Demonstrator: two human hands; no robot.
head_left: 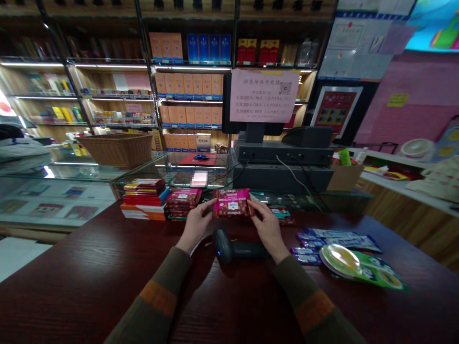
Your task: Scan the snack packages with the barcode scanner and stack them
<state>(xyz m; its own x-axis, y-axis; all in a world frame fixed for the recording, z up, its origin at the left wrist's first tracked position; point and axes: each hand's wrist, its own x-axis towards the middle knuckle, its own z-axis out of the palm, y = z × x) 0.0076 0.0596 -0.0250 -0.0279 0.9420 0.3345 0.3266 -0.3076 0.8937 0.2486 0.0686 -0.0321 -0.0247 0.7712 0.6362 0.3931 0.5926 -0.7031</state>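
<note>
Between my two hands is a brown and pink chocolate packet [232, 204], its printing upside down to me. My left hand [198, 224] grips its left edge, and my right hand [267, 227] has the right edge. Just below the packet a black barcode scanner [233, 248] lies on the dark wooden counter [222, 301], a small blue light glowing on its head. Similar packets form a pile [182, 200] left of my left hand. Behind my right hand, a teal and brown packet [283, 215] is partly hidden.
Stacked flat boxes [145, 200] stand at the counter's back left. Several purple snack bars [337, 239] and a green blister pack [362, 267] lie to the right. Beyond are a cash register [283, 157], a wicker basket [120, 148] and a cardboard box [344, 177].
</note>
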